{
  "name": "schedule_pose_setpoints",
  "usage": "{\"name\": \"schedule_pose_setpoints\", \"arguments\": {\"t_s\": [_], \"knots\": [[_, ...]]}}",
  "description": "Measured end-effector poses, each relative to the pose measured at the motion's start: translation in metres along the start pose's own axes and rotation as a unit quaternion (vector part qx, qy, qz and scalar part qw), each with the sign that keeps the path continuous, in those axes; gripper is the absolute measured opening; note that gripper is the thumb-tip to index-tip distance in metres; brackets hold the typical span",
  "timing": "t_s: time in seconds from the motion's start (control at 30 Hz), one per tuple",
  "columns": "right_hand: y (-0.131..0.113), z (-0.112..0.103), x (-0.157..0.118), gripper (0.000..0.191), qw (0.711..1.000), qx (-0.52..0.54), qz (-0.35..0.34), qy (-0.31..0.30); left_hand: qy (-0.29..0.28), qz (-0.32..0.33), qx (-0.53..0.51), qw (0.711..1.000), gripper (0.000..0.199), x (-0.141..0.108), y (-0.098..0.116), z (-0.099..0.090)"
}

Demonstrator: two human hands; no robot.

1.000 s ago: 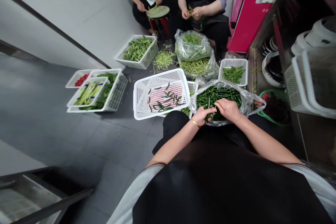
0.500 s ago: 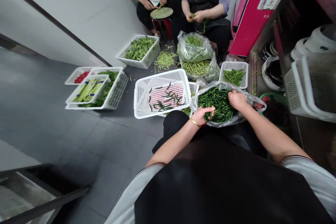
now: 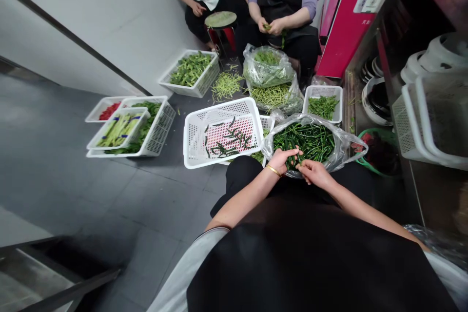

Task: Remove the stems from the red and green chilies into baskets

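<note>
A clear plastic bag [image 3: 343, 148] full of slender dark green chili peppers [image 3: 312, 139] lies open against my lap. Over its near edge my left hand [image 3: 281, 160] is closed round a few of the chili peppers. My right hand [image 3: 316, 174] meets it from the right, thumb and fingertips pinched at the end of a chili pepper. A gold bangle [image 3: 273, 170] circles my left wrist. To the left, a white perforated basket [image 3: 193, 129] has some scattered chili peppers on its bottom.
Two people sit opposite; one person's hands [image 3: 270, 25] hold greens. Bags of greens [image 3: 272, 75] and a white basket of leaves [image 3: 323, 106] stand beyond my bag. More vegetable baskets [image 3: 159, 129] stand at left. A green basin [image 3: 376, 169] and metal shelving [image 3: 420, 190] flank my right.
My right hand has moved from the bag's far right side down to my left hand. One person opposite has lowered their hands from the stool top and reaches sideways.
</note>
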State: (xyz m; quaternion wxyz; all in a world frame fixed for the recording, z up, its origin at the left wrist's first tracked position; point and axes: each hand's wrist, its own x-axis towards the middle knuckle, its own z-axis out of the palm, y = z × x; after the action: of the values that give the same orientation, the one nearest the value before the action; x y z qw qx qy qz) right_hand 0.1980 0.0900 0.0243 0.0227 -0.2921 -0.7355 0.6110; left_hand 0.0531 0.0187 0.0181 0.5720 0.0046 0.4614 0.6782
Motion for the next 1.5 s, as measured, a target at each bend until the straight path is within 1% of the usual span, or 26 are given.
{"name": "schedule_pose_setpoints", "arguments": {"t_s": [0.07, 0.13, 0.2, 0.23, 0.27, 0.3, 0.37, 0.4, 0.43, 0.47, 0.5, 0.57, 0.63, 0.7, 0.77, 0.8, 0.87, 0.93, 1.0, 1.07, 1.13, 1.17, 1.23, 1.33, 1.4, 1.5], "knots": [[-0.002, 0.002, 0.002, 0.045, 1.0, 0.006, -0.007, 0.002, -0.019, 0.012, 0.01, 1.0, 0.032, -0.005, 0.001, 0.0], [-0.004, -0.002, 0.005, 0.047, 1.0, -0.015, -0.014, -0.001, -0.023, 0.066, 0.041, 0.997, 0.034, -0.012, 0.002, 0.001], [-0.007, -0.007, 0.007, 0.046, 0.995, -0.096, -0.025, -0.026, -0.019, 0.143, 0.097, 0.985, 0.035, -0.021, 0.004, 0.003], [-0.009, -0.011, 0.009, 0.045, 0.985, -0.165, -0.037, -0.04, -0.017, 0.177, 0.126, 0.976, 0.035, -0.025, 0.005, 0.004], [-0.011, -0.014, 0.011, 0.042, 0.966, -0.249, -0.052, -0.051, -0.015, 0.199, 0.148, 0.969, 0.036, -0.028, 0.006, 0.005], [-0.014, -0.019, 0.015, 0.038, 0.938, -0.337, -0.066, -0.056, -0.015, 0.209, 0.159, 0.965, 0.037, -0.031, 0.007, 0.005], [-0.021, -0.028, 0.027, 0.029, 0.87, -0.485, -0.081, -0.043, -0.016, 0.203, 0.13, 0.97, 0.039, -0.032, 0.012, 0.005], [-0.025, -0.033, 0.036, 0.03, 0.844, -0.53, -0.075, -0.023, -0.017, 0.193, 0.099, 0.976, 0.039, -0.032, 0.014, 0.005], [-0.028, -0.038, 0.048, 0.036, 0.83, -0.554, -0.061, 0.005, -0.021, 0.178, 0.068, 0.981, 0.039, -0.03, 0.017, 0.003], [-0.031, -0.042, 0.061, 0.043, 0.827, -0.56, -0.039, 0.041, -0.025, 0.161, 0.042, 0.986, 0.039, -0.029, 0.019, 0.002], [-0.033, -0.046, 0.074, 0.047, 0.83, -0.552, -0.016, 0.078, -0.028, 0.145, 0.024, 0.989, 0.039, -0.027, 0.02, 0.0], [-0.034, -0.05, 0.101, 0.042, 0.847, -0.515, 0.02, 0.127, -0.028, 0.122, 0.018, 0.992, 0.039, -0.025, 0.02, -0.003], [-0.03, -0.053, 0.121, 0.028, 0.873, -0.464, 0.023, 0.147, -0.023, 0.123, 0.039, 0.991, 0.036, -0.023, 0.018, -0.005], [-0.023, -0.054, 0.128, 0.017, 0.912, -0.375, 0.006, 0.163, -0.01, 0.131, 0.065, 0.989, 0.033, -0.02, 0.017, -0.006], [-0.016, -0.054, 0.12, 0.017, 0.957, -0.234, -0.001, 0.172, 0.01, 0.142, 0.076, 0.987, 0.035, -0.015, 0.016, -0.006], [-0.013, -0.054, 0.112, 0.02, 0.975, -0.155, -0.005, 0.162, 0.016, 0.146, 0.08, 0.986, 0.037, -0.012, 0.016, -0.005], [-0.011, -0.049, 0.089, 0.029, 0.993, -0.022, -0.021, 0.116, 0.017, 0.156, 0.1, 0.983, 0.04, -0.006, 0.015, -0.001], [-0.012, -0.041, 0.066, 0.031, 0.996, 0.021, -0.052, 0.073, 0.0, 0.156, 0.129, 0.979, 0.041, -0.001, 0.011, 0.004], [-0.015, -0.032, 0.049, 0.025, 0.99, -0.045, -0.106, 0.082, -0.017, 0.138, 0.137, 0.981, 0.04, 0.0, 0.005, 0.008], [-0.018, -0.027, 0.042, 0.019, 0.96, -0.183, -0.165, 0.129, -0.031, 0.094, 0.124, 0.987, 0.036, -0.001, -0.001, 0.009], [-0.02, -0.031, 0.049, 0.015, 0.913, -0.325, -0.188, 0.16, -0.04, 0.04, 0.103, 0.993, 0.033, -0.006, -0.004, 0.008], [-0.02, -0.036, 0.056, 0.016, 0.891, -0.386, -0.178, 0.16, -0.044, 0.019, 0.093, 0.994, 0.033, -0.008, -0.004, 0.007], [-0.022, -0.051, 0.076, 0.025, 0.85, -0.49, -0.12, 0.153, -0.046, 0.005, 0.077, 0.996, 0.033, -0.013, -0.001, 0.004], [-0.027, -0.074, 0.107, 0.033, 0.788, -0.602, -0.023, 0.13, -0.044, 0.031, 0.066, 0.996, 0.026, -0.018, 0.007, 0.0], [-0.031, -0.082, 0.117, 0.034, 0.769, -0.631, -0.005, 0.105, -0.05, 0.04, 0.061, 0.996, 0.023, -0.02, 0.011, -0.001], [-0.036, -0.082, 0.106, 0.036, 0.768, -0.631, -0.022, 0.106, -0.069, 0.033, 0.048, 0.996, 0.023, -0.017, 0.012, -0.002]]}}
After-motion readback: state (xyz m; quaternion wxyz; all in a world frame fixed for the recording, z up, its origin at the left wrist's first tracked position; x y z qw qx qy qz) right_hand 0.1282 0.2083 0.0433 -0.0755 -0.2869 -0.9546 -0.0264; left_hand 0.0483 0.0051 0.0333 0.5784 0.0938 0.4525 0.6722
